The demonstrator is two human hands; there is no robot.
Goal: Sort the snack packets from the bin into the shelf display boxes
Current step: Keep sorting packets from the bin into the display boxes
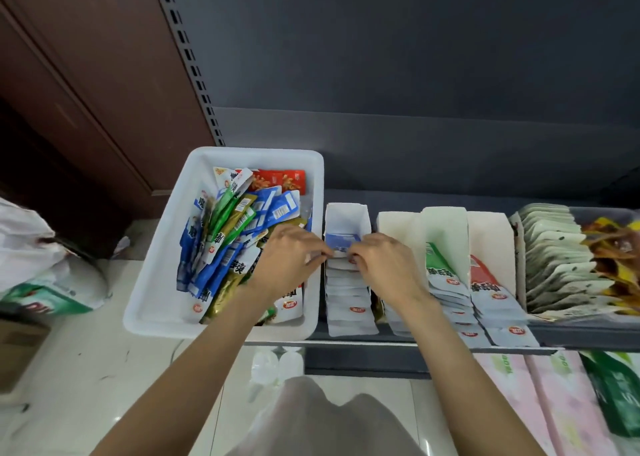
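- our left hand and right hand pinch a blue-and-white packet between curled fingers, over the leftmost display box.
- that box holds a row of white packets.
- just left sits the white bin of mixed packets.
- right, more display boxes with green and red packets.

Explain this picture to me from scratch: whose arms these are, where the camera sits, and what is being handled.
No machine here: a person wears a camera on the head, looking down at their own hands. The left hand and right hand together pinch a blue packet over the row in the narrow white display box on the shelf. Left of it sits a white bin of mixed blue, green and red packets. Further right, other boxes hold green and red packets.
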